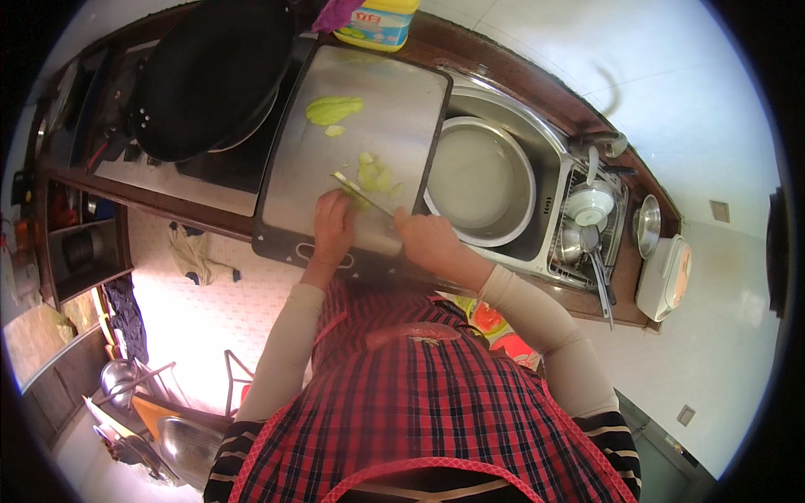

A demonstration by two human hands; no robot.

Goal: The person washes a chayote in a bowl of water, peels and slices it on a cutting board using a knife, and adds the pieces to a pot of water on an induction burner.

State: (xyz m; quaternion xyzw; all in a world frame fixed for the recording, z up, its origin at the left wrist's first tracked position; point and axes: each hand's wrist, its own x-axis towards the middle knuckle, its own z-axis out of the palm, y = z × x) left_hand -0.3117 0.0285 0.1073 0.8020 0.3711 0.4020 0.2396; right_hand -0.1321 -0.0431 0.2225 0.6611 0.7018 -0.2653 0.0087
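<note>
A steel cutting board with a dark rim (295,188) lies before me, partly over the sink's left side. My right hand (427,242) is closed around a knife, whose thin blade (371,200) points up and left. On the board, my left hand (334,223) has its fingers bent down beside the blade, against a pale green vegetable piece (346,182) that they partly hide. Thin green slices (375,173) lie just beyond the blade. Farther up the board are a larger green vegetable piece (333,109) and a small cut bit (334,131).
A large black wok (214,75) stands on the stove at left. In the sink, a metal pot (478,179) holds cloudy liquid. Right of it, a dish rack (560,251) holds bowls and utensils. A yellow detergent jug (377,25) is behind the board.
</note>
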